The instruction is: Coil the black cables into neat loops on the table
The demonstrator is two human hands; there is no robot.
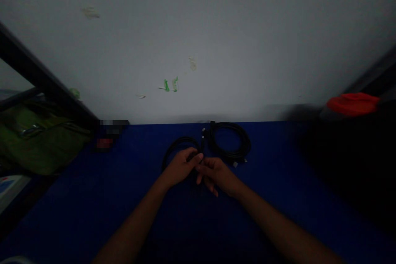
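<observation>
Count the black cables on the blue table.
2. One coiled cable lies on the blue table, right of the hands; a looped second cable is held between the left hand and right hand. Another could be hidden beneath the hands.

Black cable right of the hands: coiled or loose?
Coiled: the black cable lies in round stacked loops on the blue table, its loops closed.

A green bag and a red object flank the blue tabletop against a white wall.
</observation>
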